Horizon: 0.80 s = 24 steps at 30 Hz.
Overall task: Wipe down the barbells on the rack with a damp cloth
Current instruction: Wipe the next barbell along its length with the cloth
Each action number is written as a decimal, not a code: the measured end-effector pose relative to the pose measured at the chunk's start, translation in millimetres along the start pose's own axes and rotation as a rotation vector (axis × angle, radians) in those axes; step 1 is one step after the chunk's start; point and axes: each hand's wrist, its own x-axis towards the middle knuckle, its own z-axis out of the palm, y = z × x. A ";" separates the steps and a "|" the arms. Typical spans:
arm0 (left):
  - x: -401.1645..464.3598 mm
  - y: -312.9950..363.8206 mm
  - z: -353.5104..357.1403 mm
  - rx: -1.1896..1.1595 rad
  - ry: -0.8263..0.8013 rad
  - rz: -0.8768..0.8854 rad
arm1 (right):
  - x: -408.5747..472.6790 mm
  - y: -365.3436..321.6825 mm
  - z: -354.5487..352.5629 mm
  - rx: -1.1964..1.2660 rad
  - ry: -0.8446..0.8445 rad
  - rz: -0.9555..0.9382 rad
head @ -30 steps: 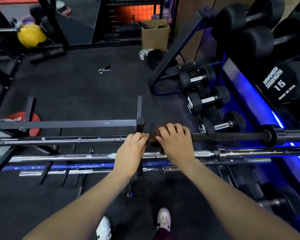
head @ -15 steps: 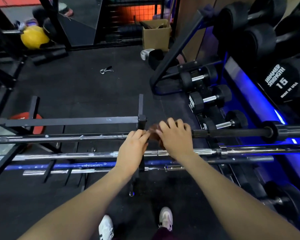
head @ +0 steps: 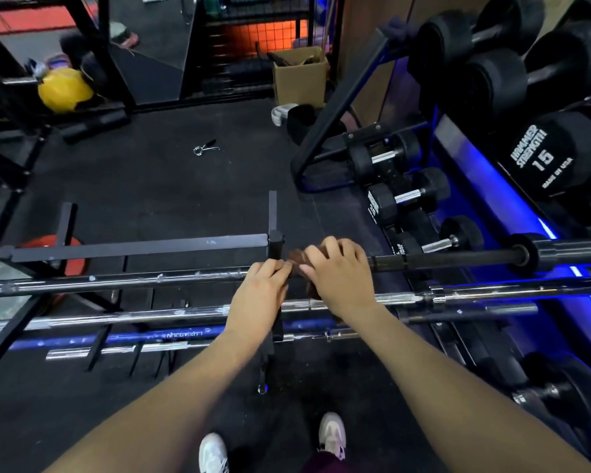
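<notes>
At frame centre, the right hand [head: 338, 274] grips a brown cloth [head: 296, 259] wrapped on the top barbell [head: 116, 281], whose long axis runs left to right across the rack [head: 133, 247]; left hand [head: 261, 288] fingers curl round the bar just beside. Both hands sit as they did half a second ago

A dark brown cloth [head: 299, 259] is gripped by the right hand [head: 338, 273] around the top chrome-and-black steel barbell [head: 116, 281] lying on the low black metal rack [head: 133, 249]. The same bar is gripped by the left hand [head: 261, 290], just beside the cloth. Black rubber dumbbells [head: 406, 196] are seen at right.
</notes>
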 end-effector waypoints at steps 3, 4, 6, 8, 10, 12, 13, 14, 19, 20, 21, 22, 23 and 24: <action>-4.4 0.9 -1.0 0.027 0.004 -0.001 | 17.4 0.8 -13.8 0.113 -0.216 0.040; -7.5 1.8 -1.5 0.042 0.011 -0.015 | 22.9 1.4 -14.4 0.150 -0.270 0.069; -13.3 2.9 -2.1 0.052 0.020 -0.040 | 16.4 -1.9 -11.4 0.160 -0.218 0.114; -15.4 3.3 -1.1 0.060 0.013 -0.043 | -9.1 -4.2 -1.5 0.126 -0.015 0.096; -14.0 4.1 -1.2 0.059 0.009 -0.051 | -37.7 -0.2 13.1 0.132 0.098 0.004; -11.6 4.2 -2.2 0.054 -0.001 -0.045 | -38.5 9.8 15.8 0.138 0.101 -0.012; -11.1 4.1 -2.8 0.056 -0.009 -0.040 | -30.2 12.8 12.0 0.125 0.095 0.017; -11.5 4.0 -3.3 0.056 -0.019 -0.040 | -20.0 12.4 6.6 0.092 0.074 0.036; -11.8 2.2 -3.6 0.034 -0.044 -0.045 | 32.8 16.4 -14.1 0.206 -0.340 0.180; -12.3 2.0 -3.5 0.029 -0.047 -0.047 | 29.9 14.5 -13.7 0.196 -0.329 0.207; -12.7 1.8 -3.4 0.030 -0.044 -0.043 | 19.3 10.1 -11.0 0.132 -0.256 0.196; -13.1 1.9 -3.6 0.033 -0.039 -0.036 | 3.5 2.4 -5.8 0.089 -0.154 0.185; -12.8 2.3 -3.9 0.032 -0.028 -0.034 | -13.9 -7.3 -3.3 0.109 -0.066 0.174; -12.3 2.6 -3.7 0.028 -0.018 -0.038 | -29.4 -15.1 -1.4 0.147 0.016 0.145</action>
